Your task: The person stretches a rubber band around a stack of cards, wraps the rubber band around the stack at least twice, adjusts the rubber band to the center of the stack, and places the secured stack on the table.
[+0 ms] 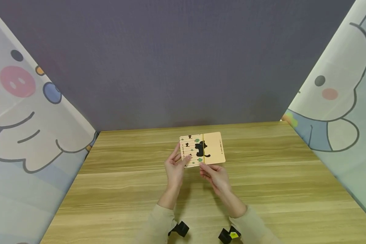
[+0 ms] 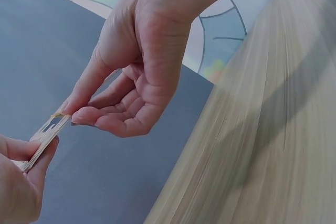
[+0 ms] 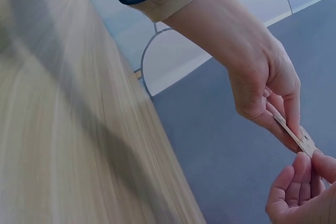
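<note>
A cream booklet (image 1: pixel 216 144) with a black cat and small green leaves printed on it is held tilted above the wooden table. Around its middle runs a thin yellow elastic band (image 1: pixel 203 146). My left hand (image 1: pixel 174 171) grips the booklet's left end, thumb on the cover and fingers behind. At the near edge, my right hand (image 1: pixel 218 178) pinches the band between thumb and forefinger. The left wrist view shows the right thumb right at the band, with the booklet's (image 2: pixel 47 129) thin edge turned to the camera. The other right fingers are curled below.
The wooden table (image 1: pixel 125 196) ends at a dark grey panel (image 1: pixel 183 67) behind the hands. Printed cartoon cloths (image 1: pixel 21 135) flank it on both sides. Black camera blocks (image 1: pixel 182 229) sit by both wrists, near the beige sleeves (image 1: pixel 158 223).
</note>
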{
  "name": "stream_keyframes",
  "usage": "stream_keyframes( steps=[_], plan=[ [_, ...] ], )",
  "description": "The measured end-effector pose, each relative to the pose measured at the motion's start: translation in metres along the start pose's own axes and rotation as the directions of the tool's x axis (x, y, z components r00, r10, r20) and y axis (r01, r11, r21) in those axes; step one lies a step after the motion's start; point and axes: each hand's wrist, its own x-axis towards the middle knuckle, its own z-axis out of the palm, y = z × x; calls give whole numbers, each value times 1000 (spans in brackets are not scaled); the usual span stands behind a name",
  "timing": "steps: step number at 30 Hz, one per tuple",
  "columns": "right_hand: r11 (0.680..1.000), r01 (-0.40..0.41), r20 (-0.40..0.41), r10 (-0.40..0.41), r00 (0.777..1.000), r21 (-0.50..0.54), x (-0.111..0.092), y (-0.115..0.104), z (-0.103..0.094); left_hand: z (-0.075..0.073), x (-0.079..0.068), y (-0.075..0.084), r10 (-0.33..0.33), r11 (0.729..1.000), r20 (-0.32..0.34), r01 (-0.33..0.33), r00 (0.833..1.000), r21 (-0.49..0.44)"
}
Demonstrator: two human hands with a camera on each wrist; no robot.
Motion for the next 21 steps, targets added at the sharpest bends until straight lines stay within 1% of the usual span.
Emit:
stream_keyframes(
  steps=[6, 10, 14, 15, 18, 19, 21],
  plan=[
    [999, -20, 48, 22, 999, -30, -4, 2, 0, -3, 1, 1, -24, 1000, 0, 24, 1000, -7],
    [998, -31, 117, 38, 992, -60, -10, 0, -2, -4, 1, 0, -32, 999, 1, 32, 999, 0],
    [996, -10, 205, 28, 978, -88, -16, -5, -5, -4, 1, 1, -32, 999, -1, 32, 999, 1],
    [995, 4, 228, 19, 974, -99, -17, -6, -6, -4, 1, 1, -31, 1000, -1, 31, 1000, -1],
    [984, 92, 300, -42, 953, -154, -16, -7, -11, -4, 1, 1, -31, 1000, -3, 31, 1000, -4],
    [977, 131, 324, -70, 943, -170, -14, -6, -14, -4, 1, 1, -32, 999, -6, 32, 999, -3],
    [954, 217, 385, -124, 915, -208, -3, 2, -25, -3, 1, 1, -36, 999, -12, 36, 999, -1]
  ],
)
